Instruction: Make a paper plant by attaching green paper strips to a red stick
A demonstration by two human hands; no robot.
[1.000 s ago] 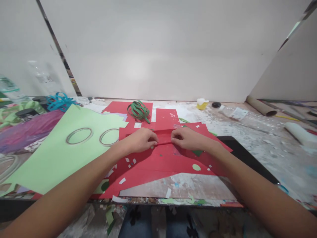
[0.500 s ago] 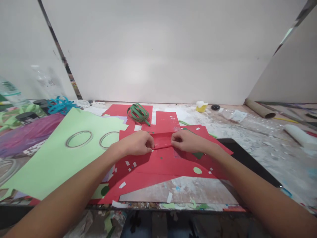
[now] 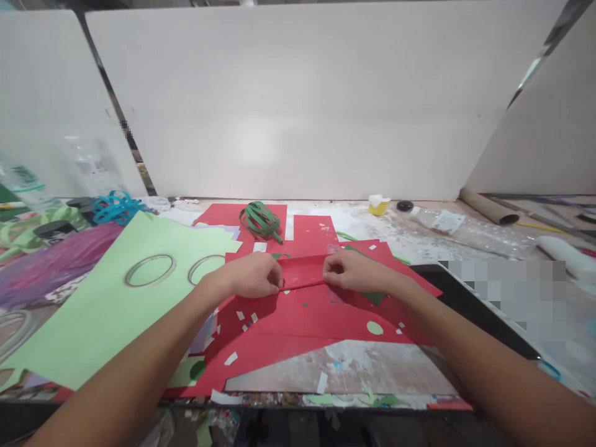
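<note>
A small red paper piece (image 3: 303, 270) with a rolled near edge is stretched between my two hands, above larger red sheets (image 3: 298, 323). My left hand (image 3: 258, 274) pinches its left end with thumb and fingers. At the right end, my right hand (image 3: 347, 269) grips the same rolled edge with closed fingertips. A dark green paper piece (image 3: 375, 297) and a clear plastic strip (image 3: 336, 294) lie partly under my right hand. Small white scraps and a pale green circle (image 3: 375, 328) are scattered on the red paper.
Left of my hands, a light green sheet (image 3: 107, 304) carries two tape rings (image 3: 149, 270). A green paper-strip ball (image 3: 261, 220) sits behind. Blue strips (image 3: 117, 207) are at the back left. On the right are a black tablet (image 3: 475, 310), yellow tub (image 3: 378, 205) and cardboard tube (image 3: 488, 206).
My left hand has shifted slightly left along the rolled edge, widening the gap between the hands. The whole view has tilted up a little, so the table appears lower.
</note>
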